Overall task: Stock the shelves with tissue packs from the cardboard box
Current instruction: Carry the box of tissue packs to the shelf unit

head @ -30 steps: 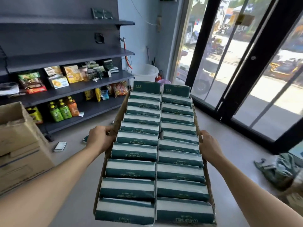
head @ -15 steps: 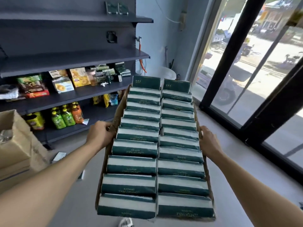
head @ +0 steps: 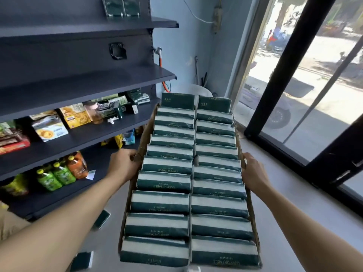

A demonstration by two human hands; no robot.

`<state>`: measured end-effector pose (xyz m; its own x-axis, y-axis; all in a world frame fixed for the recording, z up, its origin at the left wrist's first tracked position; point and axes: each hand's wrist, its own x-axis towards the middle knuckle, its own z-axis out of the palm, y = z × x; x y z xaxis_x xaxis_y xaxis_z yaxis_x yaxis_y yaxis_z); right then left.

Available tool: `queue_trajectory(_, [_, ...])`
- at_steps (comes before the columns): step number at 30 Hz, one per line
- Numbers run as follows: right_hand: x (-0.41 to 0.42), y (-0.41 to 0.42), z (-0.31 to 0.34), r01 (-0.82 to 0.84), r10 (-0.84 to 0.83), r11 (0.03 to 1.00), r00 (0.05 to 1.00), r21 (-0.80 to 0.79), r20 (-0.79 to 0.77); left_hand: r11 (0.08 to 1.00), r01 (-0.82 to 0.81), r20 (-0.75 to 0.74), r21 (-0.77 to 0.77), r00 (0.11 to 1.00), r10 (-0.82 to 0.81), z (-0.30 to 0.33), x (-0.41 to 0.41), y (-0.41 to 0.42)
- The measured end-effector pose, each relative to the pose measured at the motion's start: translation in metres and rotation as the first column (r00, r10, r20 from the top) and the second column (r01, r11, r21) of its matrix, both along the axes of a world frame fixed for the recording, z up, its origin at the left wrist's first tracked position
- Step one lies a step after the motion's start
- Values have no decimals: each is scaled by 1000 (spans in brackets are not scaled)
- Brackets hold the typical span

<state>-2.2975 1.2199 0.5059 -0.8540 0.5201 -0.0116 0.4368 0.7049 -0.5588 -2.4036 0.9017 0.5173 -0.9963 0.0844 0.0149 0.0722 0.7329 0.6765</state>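
On the left stand the dark shelves (head: 88, 79): the lower ones carry snack boxes (head: 50, 129) and green drink bottles (head: 57, 174), the middle board looks bare, and two dark green packs (head: 122, 6) that may be tissue stand on the top board, so little stocking seems done. Next comes the left hand (head: 122, 165), its grip curled round the left wall of the cardboard box (head: 140, 138). The box is held in the air in front of the person, just right of the shelves and over the floor (head: 284, 193). It is full: two rows of tissue packs (head: 188, 183) fill it end to end with no gap visible. The right hand (head: 253, 171) has its grip pressed against the right wall, fingers hidden behind it. Judging from this, nearly all the stocking is left.
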Motion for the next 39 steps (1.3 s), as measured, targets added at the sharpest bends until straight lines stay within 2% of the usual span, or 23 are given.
queue_trajectory(9, [-181,65,-26,-45,45,999,998,-4,43,999,-50,58,-4,997,50,-36,-168,58])
queue_trajectory(18, [-312,97,-50,-7,8,1000,997,-20,73,997,-51,83,-53,995,55,-60,-305,97])
queue_trajectory(24, [-383,107,-75,82,-82,997,990,4,114,997,75,89,-17,993,-73,-83,-402,118])
queue_trajectory(29, [-434,114,-104,157,-158,987,980,20,124,989,132,94,-63,988,-126,-108,-477,134])
queue_trajectory(39, [-514,147,-180,174,-170,985,973,-10,155,989,136,161,-64,979,-124,-184,-567,172])
